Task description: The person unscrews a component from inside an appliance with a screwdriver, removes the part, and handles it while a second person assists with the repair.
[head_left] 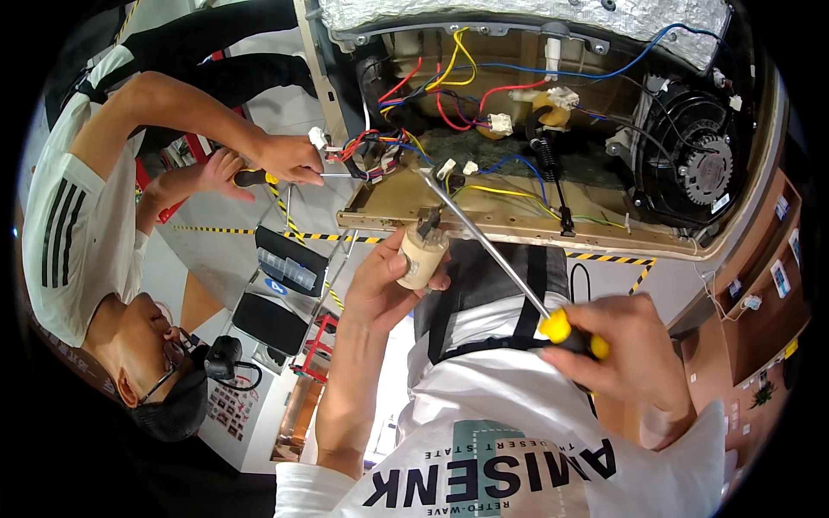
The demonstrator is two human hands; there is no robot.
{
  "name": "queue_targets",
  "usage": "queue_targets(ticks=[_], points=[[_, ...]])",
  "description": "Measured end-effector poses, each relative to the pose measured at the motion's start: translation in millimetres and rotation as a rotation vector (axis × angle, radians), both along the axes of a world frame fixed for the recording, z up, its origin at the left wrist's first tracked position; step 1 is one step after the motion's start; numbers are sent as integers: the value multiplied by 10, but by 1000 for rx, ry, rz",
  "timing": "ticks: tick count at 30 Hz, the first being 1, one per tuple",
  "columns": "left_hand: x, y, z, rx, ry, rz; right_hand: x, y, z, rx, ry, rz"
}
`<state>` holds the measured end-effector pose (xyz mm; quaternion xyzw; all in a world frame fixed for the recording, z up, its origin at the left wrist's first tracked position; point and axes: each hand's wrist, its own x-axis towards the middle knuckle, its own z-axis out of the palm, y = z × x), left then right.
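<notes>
My left hand is closed round a cream cylindrical part with a dark fitting on its top end, held upright just below the near metal edge of an open appliance body. In my right hand is a long screwdriver, gripped by its yellow and black handle. The shaft slants up and to the left. Its tip appears beside white connectors on loose wires; whether it touches them I cannot tell.
The open metal housing holds coloured wires, a black spring and a black round fan unit. At the left a co-worker's hand is by a wire bundle, with another screwdriver. Black stools stand behind.
</notes>
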<state>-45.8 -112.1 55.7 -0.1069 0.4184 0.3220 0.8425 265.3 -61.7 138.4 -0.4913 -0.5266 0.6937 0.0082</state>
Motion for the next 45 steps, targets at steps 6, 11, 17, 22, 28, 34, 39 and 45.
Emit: queue_targets(ticks=[6, 11, 17, 22, 28, 34, 39, 45], points=[[24, -12, 2, -12, 98, -61, 302, -172, 63, -138, 13, 5], [-70, -37, -67, -13, -53, -25, 277, -190, -9, -104, 35, 76], [-57, -29, -59, -32, -52, -11, 245, -120, -33, -84, 26, 133], [-58, -19, -82, -29, -43, -43, 248, -135, -49, -19, 17, 145], [-64, 14, -95, -19, -47, -62, 257, -46, -73, -7, -3, 194], [-33, -12, -100, -7, -66, -47, 266, -41, -46, 55, -38, 208], [-14, -27, -84, -17, -50, -40, 216, -121, -57, 173, -70, 226], [30, -47, -84, 2, 31, -18, 123, -328, -142, 239, -54, 188]])
